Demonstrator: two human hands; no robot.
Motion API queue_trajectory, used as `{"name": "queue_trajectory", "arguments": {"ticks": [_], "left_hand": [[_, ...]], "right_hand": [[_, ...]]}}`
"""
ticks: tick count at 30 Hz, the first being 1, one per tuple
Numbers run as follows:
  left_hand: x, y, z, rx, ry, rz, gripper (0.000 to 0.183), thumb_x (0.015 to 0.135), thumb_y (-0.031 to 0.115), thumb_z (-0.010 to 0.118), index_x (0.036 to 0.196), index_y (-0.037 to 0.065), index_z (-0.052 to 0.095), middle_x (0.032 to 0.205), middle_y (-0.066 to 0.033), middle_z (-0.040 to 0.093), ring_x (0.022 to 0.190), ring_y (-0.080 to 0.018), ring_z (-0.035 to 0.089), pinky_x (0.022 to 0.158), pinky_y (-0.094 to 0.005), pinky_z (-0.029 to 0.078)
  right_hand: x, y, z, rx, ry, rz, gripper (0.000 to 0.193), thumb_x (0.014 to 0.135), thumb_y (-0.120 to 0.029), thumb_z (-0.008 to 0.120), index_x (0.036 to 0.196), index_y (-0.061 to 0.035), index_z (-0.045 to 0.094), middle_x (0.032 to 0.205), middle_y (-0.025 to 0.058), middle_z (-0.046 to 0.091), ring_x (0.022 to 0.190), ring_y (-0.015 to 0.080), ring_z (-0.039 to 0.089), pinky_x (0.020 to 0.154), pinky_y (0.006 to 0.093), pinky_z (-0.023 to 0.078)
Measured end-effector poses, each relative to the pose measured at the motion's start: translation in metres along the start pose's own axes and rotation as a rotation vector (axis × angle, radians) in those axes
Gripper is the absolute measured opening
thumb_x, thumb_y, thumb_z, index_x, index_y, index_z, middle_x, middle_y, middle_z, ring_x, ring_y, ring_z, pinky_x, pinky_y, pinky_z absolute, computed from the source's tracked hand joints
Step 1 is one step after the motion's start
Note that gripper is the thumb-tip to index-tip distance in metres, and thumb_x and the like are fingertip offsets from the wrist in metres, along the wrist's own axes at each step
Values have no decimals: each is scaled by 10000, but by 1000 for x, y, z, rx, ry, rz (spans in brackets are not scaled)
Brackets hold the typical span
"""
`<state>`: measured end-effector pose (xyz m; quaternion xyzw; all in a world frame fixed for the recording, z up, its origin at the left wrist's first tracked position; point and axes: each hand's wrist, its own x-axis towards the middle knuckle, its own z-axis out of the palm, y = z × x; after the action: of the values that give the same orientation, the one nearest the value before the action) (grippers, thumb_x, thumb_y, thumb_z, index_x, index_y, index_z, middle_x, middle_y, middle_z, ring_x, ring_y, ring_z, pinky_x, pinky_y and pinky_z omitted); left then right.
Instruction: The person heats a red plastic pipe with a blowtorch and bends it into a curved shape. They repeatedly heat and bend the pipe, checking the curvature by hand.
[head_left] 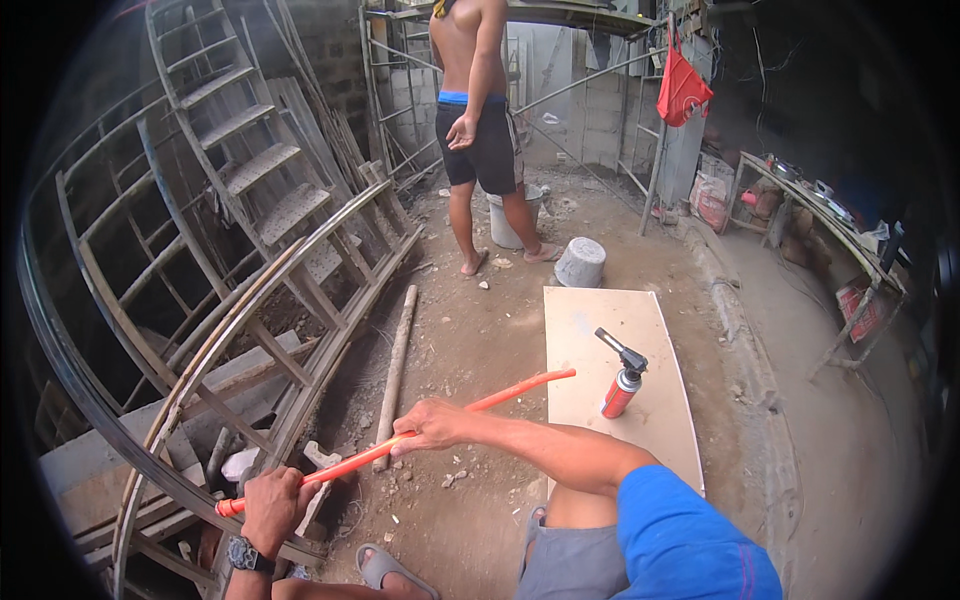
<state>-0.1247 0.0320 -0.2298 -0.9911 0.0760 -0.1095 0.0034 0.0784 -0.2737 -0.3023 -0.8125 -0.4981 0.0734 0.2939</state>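
An orange plastic pipe [510, 391] slants across in front of me, its lower left end widened into a ribbed socket and its far right end slightly bent. Near the socket end, my left hand [275, 508] is closed round the pipe, a dark watch on its wrist. My right hand [432, 426] grips the pipe around its middle. Beyond my right forearm, a blow torch [622, 383] on a red gas canister stands on a pale board [590, 320]; neither hand touches it.
Metal ladders and frames [250, 180] crowd the left side. A wooden pole [398, 375] lies on the dirt floor. Ahead, a person [475, 120] stands beside a bucket [515, 222], with an overturned bucket [581, 262] nearby. A cluttered bench [815, 205] is at right.
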Motion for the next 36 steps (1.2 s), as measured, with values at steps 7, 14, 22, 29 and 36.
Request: {"name": "queue_trajectory", "arguments": {"ticks": [7,14,22,29,36], "left_hand": [[29,50,38,-42,-13,95,403,924,470,733,925,71,676,843,-127,691,805,-347,691,702,-486,520],[48,57,81,-190,-11,-18,433,982,462,667,871,44,656,809,-180,682,768,-405,685,696,-514,529],[33,41,64,-134,-14,-50,473,1000,500,636,840,55,639,761,-178,681,729,-392,694,674,-512,532],[32,15,73,-149,-140,-101,494,822,516,813,930,53,679,793,-163,704,764,-387,705,685,-510,546],[13,-18,100,-192,-101,-164,376,818,431,806,878,72,711,817,-164,718,800,-396,706,697,-523,540]], "right_hand": [[7,-12,18,-46,-112,19,603,965,-665,619,931,-66,677,850,187,691,861,411,693,732,535,505],[5,-4,10,-175,-73,104,594,977,-658,594,942,-69,669,897,208,714,900,442,698,759,552,524],[27,-5,33,-202,13,-27,600,986,-667,562,904,-82,665,845,169,713,860,403,717,737,537,539],[18,16,-2,-476,-133,116,548,852,-612,770,1006,-92,693,876,181,733,888,398,726,793,534,551],[10,14,-8,-401,-153,252,312,883,-420,787,972,-121,773,881,192,748,904,405,727,786,548,550]]}}
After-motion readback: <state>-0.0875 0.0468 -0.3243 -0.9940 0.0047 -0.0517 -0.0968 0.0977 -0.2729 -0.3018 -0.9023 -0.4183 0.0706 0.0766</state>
